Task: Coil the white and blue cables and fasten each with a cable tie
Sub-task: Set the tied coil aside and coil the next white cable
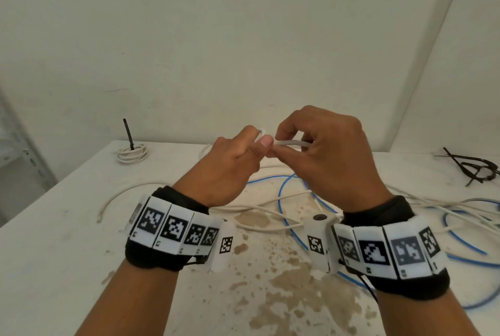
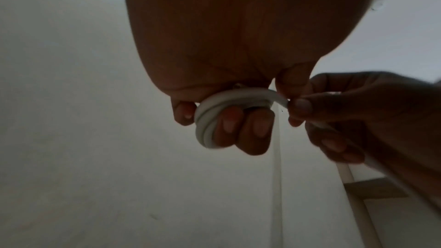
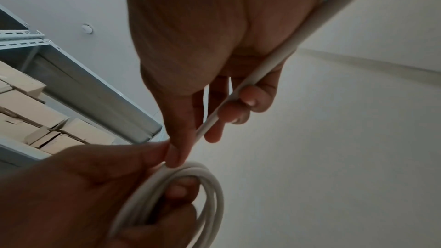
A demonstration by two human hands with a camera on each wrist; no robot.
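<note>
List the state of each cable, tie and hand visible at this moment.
Thin white cable in hand: partly coiled, loops around left fingers.
Left hand: holds the coil.
Right hand: pinches the cable's free length.
Small white cable coil at the table's far left: coiled, black tie upright.
Loose blue cable: uncoiled on table.
Spare black cable ties: unused, piled far right.

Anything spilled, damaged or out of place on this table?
Yes: brown blotches and speckles stain the white table in front of the hands, like a dried spill. Loose white and blue cables cross it. The finished white coil looks tidy, its black tie sticking upright.
</note>
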